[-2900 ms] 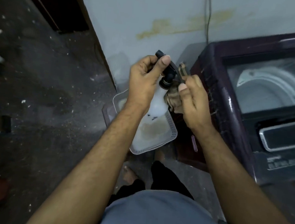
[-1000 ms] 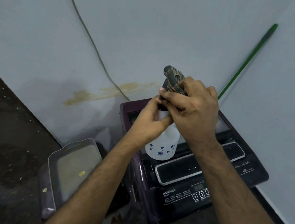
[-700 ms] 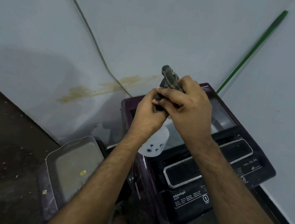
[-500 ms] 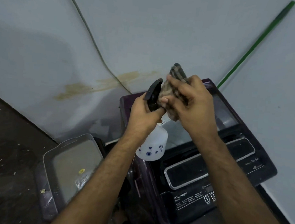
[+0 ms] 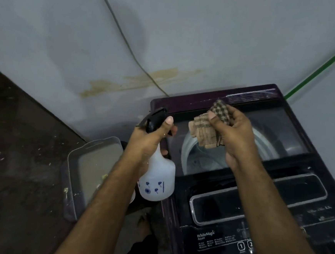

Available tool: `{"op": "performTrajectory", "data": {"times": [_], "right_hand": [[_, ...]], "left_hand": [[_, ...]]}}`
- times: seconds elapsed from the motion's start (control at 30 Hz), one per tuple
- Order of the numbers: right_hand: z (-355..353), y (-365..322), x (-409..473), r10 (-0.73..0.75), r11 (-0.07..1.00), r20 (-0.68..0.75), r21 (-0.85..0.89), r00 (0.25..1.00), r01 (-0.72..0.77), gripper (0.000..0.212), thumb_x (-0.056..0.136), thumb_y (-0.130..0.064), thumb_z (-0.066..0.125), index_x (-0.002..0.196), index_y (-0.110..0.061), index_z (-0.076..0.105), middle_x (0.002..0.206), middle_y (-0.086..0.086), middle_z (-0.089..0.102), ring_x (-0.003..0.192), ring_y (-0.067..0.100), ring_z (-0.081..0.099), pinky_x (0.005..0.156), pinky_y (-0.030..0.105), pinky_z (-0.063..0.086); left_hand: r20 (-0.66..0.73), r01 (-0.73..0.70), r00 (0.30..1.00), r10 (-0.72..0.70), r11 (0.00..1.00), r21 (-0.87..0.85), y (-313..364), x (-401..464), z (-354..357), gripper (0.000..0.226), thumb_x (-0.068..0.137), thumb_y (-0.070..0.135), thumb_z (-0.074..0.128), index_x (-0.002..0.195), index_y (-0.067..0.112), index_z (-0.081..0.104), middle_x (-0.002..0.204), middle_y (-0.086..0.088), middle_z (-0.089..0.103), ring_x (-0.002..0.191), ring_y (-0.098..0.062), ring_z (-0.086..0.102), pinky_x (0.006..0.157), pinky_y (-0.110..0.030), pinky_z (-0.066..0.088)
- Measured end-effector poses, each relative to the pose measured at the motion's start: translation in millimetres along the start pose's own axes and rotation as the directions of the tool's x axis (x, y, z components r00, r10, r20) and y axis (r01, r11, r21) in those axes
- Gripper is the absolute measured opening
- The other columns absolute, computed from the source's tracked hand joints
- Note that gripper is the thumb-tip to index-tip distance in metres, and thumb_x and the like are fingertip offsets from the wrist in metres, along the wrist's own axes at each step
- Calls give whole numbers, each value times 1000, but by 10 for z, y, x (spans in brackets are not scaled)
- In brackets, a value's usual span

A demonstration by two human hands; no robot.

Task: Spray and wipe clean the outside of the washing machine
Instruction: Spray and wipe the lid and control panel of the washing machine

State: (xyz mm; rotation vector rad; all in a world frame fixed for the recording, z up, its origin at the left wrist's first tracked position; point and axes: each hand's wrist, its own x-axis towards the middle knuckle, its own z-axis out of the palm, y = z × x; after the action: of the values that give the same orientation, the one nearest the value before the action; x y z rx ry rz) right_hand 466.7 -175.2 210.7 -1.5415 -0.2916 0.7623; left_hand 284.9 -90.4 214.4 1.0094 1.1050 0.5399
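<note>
Hands have parted since half a second ago | left hand (image 5: 149, 139) grips spray bottle (image 5: 157, 178) beside washing machine (image 5: 226, 211) | right hand (image 5: 234, 136) pinches checked cloth (image 5: 208, 130) over lid | advice: aim nozzle at lid, mist lightly, wipe promptly.

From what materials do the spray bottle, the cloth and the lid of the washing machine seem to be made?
Spray bottle: likely translucent white plastic, matt, with blue printed marks; its trigger head looks like black plastic. Cloth: woven fabric, probably cotton, with a brown check pattern and soft folds. Washing machine lid: dark see-through panel, glass or clear plastic, glossy, since the drum shows through; its frame looks like purple plastic.
</note>
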Motion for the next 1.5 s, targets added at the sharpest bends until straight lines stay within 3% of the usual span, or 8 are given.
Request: {"op": "performTrajectory", "data": {"times": [0.1,0.27,0.63,0.83,1.0,1.13,1.23,1.5], "right_hand": [[61,100,75,20,1000,39,13,999,-20,45,90,-9,77,132,-12,62,114,5,74,98,17,75,66,26,60],[163,212,165,32,998,64,-54,997,-28,41,90,-7,77,127,-15,64,111,4,75,95,17,75,70,30,61],[301,223,236,11,995,87,-101,996,-2,42,89,-9,77,129,-13,63,110,4,75,92,14,76,68,25,60],[196,208,291,-48,989,12,-137,999,49,38,89,-10,78,123,-21,64,108,-1,74,92,11,75,68,23,60],[84,232,323,-26,996,-58,-85,998,21,38,90,-7,76,126,-14,64,108,3,75,89,13,76,64,23,59],[4,229,370,-14,997,-90,-70,996,8,37,91,-7,75,125,-16,64,107,2,75,88,12,75,65,23,59],[-54,211,417,-3,998,-120,-70,993,-6,37,92,-9,74,126,-18,63,108,1,74,89,13,75,65,25,59],[-173,204,543,133,985,-194,131,972,-109,37,92,-13,75,126,-11,62,102,11,76,81,22,77,59,31,60]], "left_hand": [[-6,34,999,-34,999,16,-92,23,-96,28,98,26,71,122,11,72,105,3,82,98,-9,77,60,-29,55],[-85,43,996,-41,999,23,-229,116,-188,17,100,18,69,116,16,74,94,6,83,87,-4,77,67,-31,47],[-137,62,989,-53,996,63,-222,321,-58,19,90,33,81,91,18,71,61,4,65,55,-13,61,45,-25,48],[-114,64,992,-47,986,154,-326,398,-35,23,90,36,81,99,16,74,75,-4,75,70,-18,72,55,-30,49],[-65,77,996,-66,980,183,-217,453,88,28,91,43,78,95,17,71,69,-2,69,64,-16,67,54,-30,51],[-66,108,993,-97,978,181,-135,531,284,20,93,32,78,91,13,72,63,-2,61,53,-15,57,45,-24,44],[-65,93,994,-82,977,191,-104,582,401,12,92,28,79,90,18,73,69,-2,71,59,-15,68,47,-24,46],[-81,135,989,-123,977,167,-64,628,536,7,92,14,74,86,12,70,66,-4,64,53,-15,58,41,-21,44]]}}
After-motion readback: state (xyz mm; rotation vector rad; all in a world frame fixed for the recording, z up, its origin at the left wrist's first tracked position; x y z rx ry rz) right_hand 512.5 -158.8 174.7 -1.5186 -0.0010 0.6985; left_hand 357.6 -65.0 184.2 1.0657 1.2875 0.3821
